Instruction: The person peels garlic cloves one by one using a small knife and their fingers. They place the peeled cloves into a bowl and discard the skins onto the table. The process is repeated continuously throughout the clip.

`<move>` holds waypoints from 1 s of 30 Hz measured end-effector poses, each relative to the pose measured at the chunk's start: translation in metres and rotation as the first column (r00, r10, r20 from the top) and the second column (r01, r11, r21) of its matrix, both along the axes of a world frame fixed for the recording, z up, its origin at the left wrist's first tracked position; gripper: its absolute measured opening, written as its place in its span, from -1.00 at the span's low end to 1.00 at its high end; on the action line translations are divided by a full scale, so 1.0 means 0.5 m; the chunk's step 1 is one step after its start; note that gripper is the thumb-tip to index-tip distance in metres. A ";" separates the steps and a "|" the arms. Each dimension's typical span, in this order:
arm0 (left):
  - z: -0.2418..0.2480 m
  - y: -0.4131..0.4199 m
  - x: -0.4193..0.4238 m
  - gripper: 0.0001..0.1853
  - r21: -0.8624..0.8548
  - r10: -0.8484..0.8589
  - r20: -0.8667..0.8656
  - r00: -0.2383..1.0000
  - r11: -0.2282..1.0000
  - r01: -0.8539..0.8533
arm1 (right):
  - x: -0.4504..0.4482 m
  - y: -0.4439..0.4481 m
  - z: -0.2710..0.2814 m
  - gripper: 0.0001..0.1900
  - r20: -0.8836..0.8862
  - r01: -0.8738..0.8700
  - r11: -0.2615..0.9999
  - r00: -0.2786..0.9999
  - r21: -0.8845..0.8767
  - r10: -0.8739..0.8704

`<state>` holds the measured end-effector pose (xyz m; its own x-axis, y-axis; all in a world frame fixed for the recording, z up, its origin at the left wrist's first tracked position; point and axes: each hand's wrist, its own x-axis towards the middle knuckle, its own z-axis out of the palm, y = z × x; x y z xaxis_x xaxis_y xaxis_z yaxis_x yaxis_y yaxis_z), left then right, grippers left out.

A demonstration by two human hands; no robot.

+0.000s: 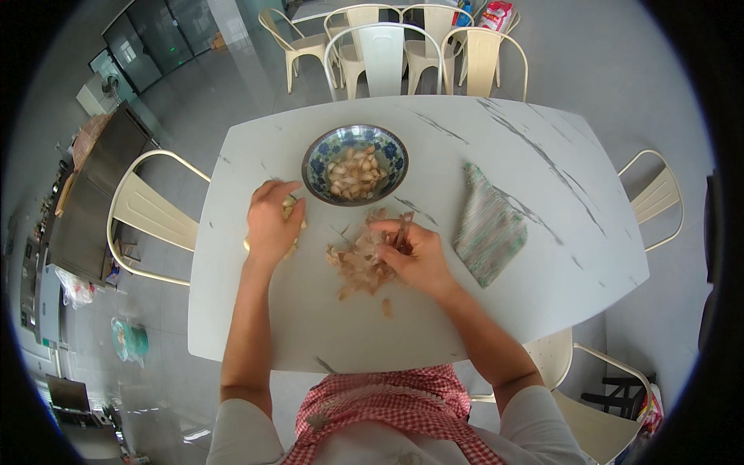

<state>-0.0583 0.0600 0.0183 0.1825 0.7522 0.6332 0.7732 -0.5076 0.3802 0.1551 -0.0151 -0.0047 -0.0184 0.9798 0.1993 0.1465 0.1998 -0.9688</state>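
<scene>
My left hand (273,221) hovers over peeled garlic cloves (289,202) at the left of the marble-patterned table, its thumb and forefinger apart. The hand hides part of these cloves. My right hand (419,253) is above a loose heap of papery garlic skins (363,264). Its fingers curl around a thin reddish-brown piece (405,225), too blurred to tell whether it is skin. Beyond both hands stands a blue floral bowl (317,148) holding unpeeled garlic cloves (356,174), seemingly in water.
To the right of my right hand, a striped grey-green cloth (491,226) lies on the table (558,279). Cream metal chairs (154,215) surround the table, several of them along its far side. A dark cabinet (93,197) and a green bin (129,339) are at the left.
</scene>
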 end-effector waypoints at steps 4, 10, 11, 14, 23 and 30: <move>0.029 0.079 0.080 -0.81 -0.134 -0.286 -0.145 0.947 0.954 0.267 | -0.005 0.000 -0.007 -0.73 0.000 -0.030 1.000 1.000 -0.008 0.030; 0.019 0.145 0.167 -0.85 -0.202 -0.392 -0.507 0.767 0.920 0.336 | 0.007 0.001 0.004 -0.77 0.133 0.007 0.985 0.991 0.170 -0.030; 0.019 0.149 0.169 -0.85 -0.188 -0.402 -0.463 0.790 0.915 0.356 | 0.008 0.000 0.004 -0.78 0.104 0.020 0.994 0.994 0.107 -0.031; 0.030 0.156 0.163 -0.85 -0.188 -0.418 -0.357 0.836 0.908 0.374 | 0.013 0.002 0.000 -0.80 -0.010 0.031 0.999 0.999 -0.022 -0.031; 0.035 0.029 0.113 -0.86 -0.277 -0.286 0.681 0.674 0.752 0.599 | 0.019 0.005 0.011 -0.82 -0.159 -0.108 0.984 0.984 -0.144 0.084; -0.016 -0.092 0.095 -0.80 -0.305 -0.139 0.862 0.487 0.625 0.719 | 0.041 0.002 0.031 -0.79 -0.460 -0.266 0.936 0.877 -0.231 0.135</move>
